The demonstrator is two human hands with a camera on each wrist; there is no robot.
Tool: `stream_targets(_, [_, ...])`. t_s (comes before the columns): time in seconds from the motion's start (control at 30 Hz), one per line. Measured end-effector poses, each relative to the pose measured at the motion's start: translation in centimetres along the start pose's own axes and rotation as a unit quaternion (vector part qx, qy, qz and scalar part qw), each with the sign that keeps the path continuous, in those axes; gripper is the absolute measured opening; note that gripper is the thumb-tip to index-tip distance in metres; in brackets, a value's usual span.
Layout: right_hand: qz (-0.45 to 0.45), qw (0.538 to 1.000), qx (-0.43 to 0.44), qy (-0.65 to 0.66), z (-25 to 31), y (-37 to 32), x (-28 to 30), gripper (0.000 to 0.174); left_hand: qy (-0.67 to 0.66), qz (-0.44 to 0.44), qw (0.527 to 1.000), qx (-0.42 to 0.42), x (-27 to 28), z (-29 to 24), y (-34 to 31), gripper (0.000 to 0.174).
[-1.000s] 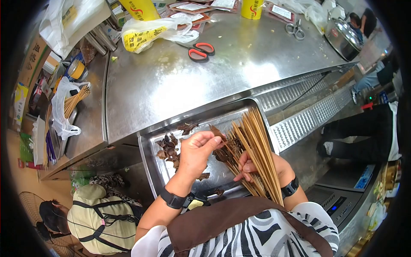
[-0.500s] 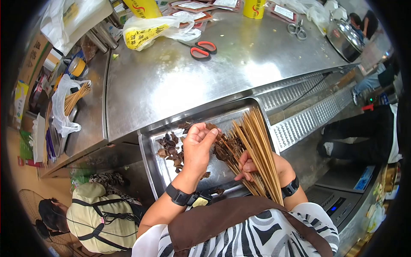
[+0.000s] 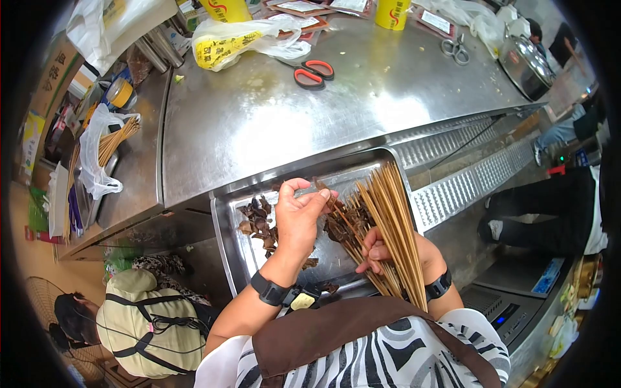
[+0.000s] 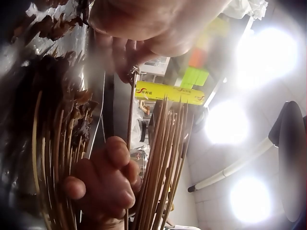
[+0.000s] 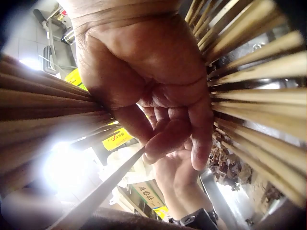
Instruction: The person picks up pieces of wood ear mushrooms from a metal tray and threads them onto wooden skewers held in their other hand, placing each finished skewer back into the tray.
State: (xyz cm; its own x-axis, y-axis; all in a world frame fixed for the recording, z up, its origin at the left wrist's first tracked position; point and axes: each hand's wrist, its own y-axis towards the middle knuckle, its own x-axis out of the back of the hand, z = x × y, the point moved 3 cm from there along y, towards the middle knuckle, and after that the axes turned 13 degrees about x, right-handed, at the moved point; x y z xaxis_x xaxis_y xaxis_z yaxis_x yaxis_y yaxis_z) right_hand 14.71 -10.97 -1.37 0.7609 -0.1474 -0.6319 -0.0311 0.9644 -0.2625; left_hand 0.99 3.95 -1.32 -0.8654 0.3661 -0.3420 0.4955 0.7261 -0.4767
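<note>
My left hand [image 3: 299,210] pinches a piece of dark brown leafy fungus [image 3: 318,184] between thumb and fingers, at the tip of a thin wooden skewer. That skewer [image 4: 130,112] runs upright between the two hands in the left wrist view. Lower on it, my right hand [image 3: 380,249] pinches it between thumb and fingers, palm turned up. A thick bundle of bare skewers [image 3: 396,226] leans along one side of the right hand. On the other side are skewers with dark pieces [image 4: 72,115] threaded on their ends. Loose fungus pieces [image 3: 259,223] lie in a metal tray [image 3: 223,249] below.
Beyond the tray is a steel table [image 3: 272,123] with red-handled scissors [image 3: 314,74], grey scissors [image 3: 456,50] and a yellow-printed plastic bag [image 3: 226,48]. More skewers [image 3: 115,142] lie in a bag at the left. A person [image 3: 145,323] is close at lower left.
The left hand has shifted slightly at the skewer's tip, and the dark piece at its fingertips shows at a different angle. The right hand keeps its grip. The head view has tilted a little.
</note>
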Motion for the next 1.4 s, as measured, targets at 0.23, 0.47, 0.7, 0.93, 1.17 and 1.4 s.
stream_targets(0.23, [-0.003,1.000,0.003,0.013,-0.1,0.0,0.0,0.011,0.009,0.005,1.000,0.029,0.2,0.7,0.0,0.011])
stream_targets(0.47, [0.003,1.000,0.014,-0.002,0.1,0.0,-0.2,0.012,-0.066,0.056,0.993,0.079,0.2,1.0,-0.2,0.017])
stream_targets(0.7, [-0.005,1.000,0.006,0.002,-0.2,0.0,0.1,0.013,-0.087,0.049,0.991,0.091,0.4,1.6,-0.5,0.017])
stream_targets(0.93, [-0.021,1.000,0.009,0.010,-0.3,0.1,0.2,0.014,-0.043,0.056,0.990,0.118,0.1,2.1,-0.9,0.022])
stream_targets(1.17, [-0.015,1.000,0.006,0.004,-0.1,0.1,0.0,0.013,-0.115,0.055,0.989,0.081,-0.4,0.9,-1.0,0.024])
stream_targets(1.4, [-0.001,1.000,0.007,0.002,-0.3,0.1,0.2,0.013,-0.128,0.086,0.986,0.065,-0.1,1.2,-0.8,0.017])
